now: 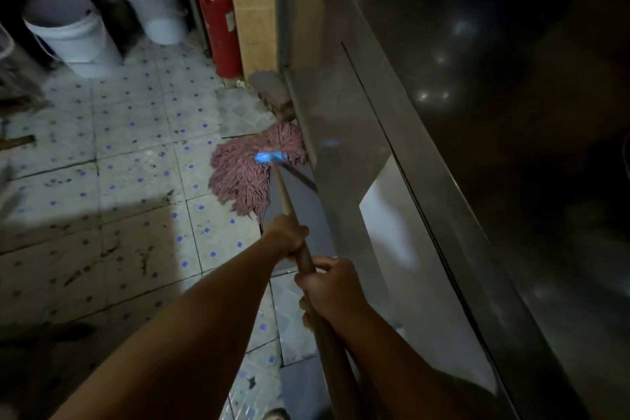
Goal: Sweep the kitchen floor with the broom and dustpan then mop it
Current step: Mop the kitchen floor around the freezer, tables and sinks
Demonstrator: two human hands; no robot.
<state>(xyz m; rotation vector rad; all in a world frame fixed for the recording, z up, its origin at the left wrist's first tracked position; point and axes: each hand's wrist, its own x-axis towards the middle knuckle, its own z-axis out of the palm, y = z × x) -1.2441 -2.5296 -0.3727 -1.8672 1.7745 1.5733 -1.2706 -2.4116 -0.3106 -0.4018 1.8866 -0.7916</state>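
Note:
A string mop with a pinkish-red head [250, 172] and a blue clamp [271, 157] lies spread on the tiled floor [129, 160], against the base of a steel cabinet. Its brown wooden handle [289, 206] runs back toward me. My left hand [284, 237] grips the handle farther down, closer to the mop head. My right hand [332, 286] grips it just behind, nearer my body. The floor tiles are pale with small blue dots and carry dark smudges. No broom or dustpan shows.
A tall stainless steel cabinet [460, 147] fills the right side. A red fire extinguisher [218, 24] stands by a tan tiled pillar [250, 0]. Two white buckets [73, 32] sit under a counter at the back left. A dark flat object [269, 89] lies beside the cabinet's corner.

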